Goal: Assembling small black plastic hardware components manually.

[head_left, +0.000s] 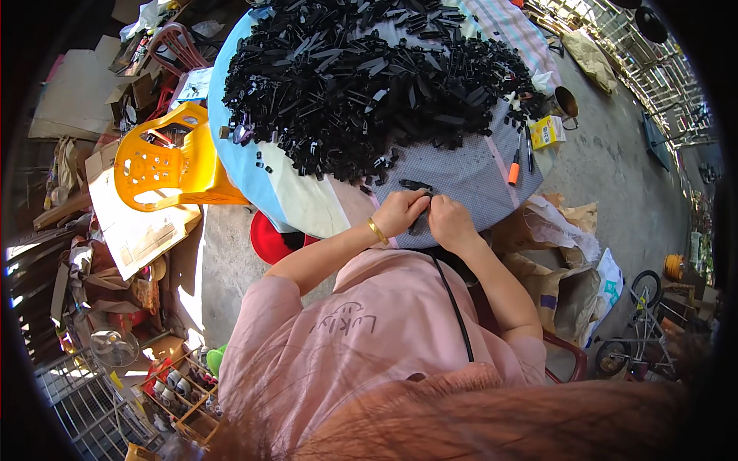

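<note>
My left hand [400, 212], with a gold bangle at its wrist, and my right hand [452, 222] meet at the near edge of a round table. Both are closed, fingertips together, on a small black plastic piece [427, 194], mostly hidden by the fingers. Just beyond the fingers, a dark elongated piece [412, 184] lies on the patterned tablecloth [469, 173]. A large heap of black plastic parts [346, 92], long flat ones mixed with small blocky ones, covers the far part of the table. Several loose bits lie along its near side.
At the table's right stand a yellow box [547, 132], an orange-capped marker [514, 169] and a metal mug [565, 104]. A yellow plastic chair [177, 161] is at the left, above a red bucket [269, 240]. Paper sacks [553, 280] sit on the right.
</note>
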Available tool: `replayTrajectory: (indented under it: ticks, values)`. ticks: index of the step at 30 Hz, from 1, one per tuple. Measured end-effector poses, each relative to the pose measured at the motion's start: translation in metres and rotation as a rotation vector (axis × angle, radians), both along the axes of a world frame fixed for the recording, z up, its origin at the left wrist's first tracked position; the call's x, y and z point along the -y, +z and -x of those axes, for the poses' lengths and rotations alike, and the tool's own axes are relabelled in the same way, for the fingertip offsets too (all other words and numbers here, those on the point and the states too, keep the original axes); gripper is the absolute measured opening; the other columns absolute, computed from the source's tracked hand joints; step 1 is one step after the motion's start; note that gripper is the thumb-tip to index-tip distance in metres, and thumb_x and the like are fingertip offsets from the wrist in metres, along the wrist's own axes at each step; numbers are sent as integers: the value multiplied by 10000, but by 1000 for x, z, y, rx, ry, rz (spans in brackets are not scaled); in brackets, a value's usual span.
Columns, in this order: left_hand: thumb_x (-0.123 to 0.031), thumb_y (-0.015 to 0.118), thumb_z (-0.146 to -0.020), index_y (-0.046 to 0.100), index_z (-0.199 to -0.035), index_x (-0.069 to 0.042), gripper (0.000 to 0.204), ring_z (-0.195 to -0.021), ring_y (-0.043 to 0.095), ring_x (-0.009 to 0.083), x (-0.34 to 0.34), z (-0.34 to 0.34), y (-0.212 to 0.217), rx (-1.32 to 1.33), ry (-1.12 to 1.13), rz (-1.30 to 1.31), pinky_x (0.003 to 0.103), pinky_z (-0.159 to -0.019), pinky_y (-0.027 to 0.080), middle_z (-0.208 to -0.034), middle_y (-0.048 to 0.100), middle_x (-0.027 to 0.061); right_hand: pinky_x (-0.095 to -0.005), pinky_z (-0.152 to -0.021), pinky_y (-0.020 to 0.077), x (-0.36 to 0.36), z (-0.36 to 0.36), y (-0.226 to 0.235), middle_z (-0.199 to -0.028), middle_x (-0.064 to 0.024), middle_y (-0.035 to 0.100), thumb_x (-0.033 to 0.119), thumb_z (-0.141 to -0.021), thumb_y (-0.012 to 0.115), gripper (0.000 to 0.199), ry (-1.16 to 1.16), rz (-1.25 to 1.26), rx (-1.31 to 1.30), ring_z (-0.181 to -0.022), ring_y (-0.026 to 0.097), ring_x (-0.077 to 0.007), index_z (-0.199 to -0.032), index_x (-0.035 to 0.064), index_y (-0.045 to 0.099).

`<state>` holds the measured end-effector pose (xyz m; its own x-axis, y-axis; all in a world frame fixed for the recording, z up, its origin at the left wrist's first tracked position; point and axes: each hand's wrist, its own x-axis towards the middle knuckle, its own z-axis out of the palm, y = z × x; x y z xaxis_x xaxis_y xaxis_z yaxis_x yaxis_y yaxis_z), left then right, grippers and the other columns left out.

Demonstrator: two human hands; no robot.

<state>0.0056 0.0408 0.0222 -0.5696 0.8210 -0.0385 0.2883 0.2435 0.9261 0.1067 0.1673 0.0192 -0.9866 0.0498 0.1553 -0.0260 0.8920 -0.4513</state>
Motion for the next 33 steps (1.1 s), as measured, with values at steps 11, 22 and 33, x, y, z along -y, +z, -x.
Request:
replayTrajectory:
  ticks: [11, 22, 33]
  values:
    - [-291, 454, -892, 549, -793, 16, 336, -463, 440, 126, -5, 5, -4, 316, -13, 35, 271, -442, 363, -566, 511, 61, -393, -568, 461, -7, 1, 23, -721, -155, 546, 163, -801, 526, 171, -19, 47, 52, -632, 566, -312, -753, 7, 474]
    - [-331, 427, -909, 547, -750, -46, 347, -436, 337, 52, 17, 12, -4, 825, -35, -19, 199, -389, 255, -549, 431, -27, -216, -524, 380, -22, 26, 11, -643, -5, 488, 115, -656, 735, 288, -95, 820, 130, -573, 443, -77, -893, 0, 619]
    - [-295, 434, -913, 517, -1100, -49, 320, -575, 487, 77, 36, 7, -25, 998, 108, -229, 183, -470, 354, -789, 553, 34, -365, -628, 488, -65, 114, -58, -878, -127, 533, 196, -781, 590, 245, -357, -81, -114, -744, 567, -308, -982, 57, 569]
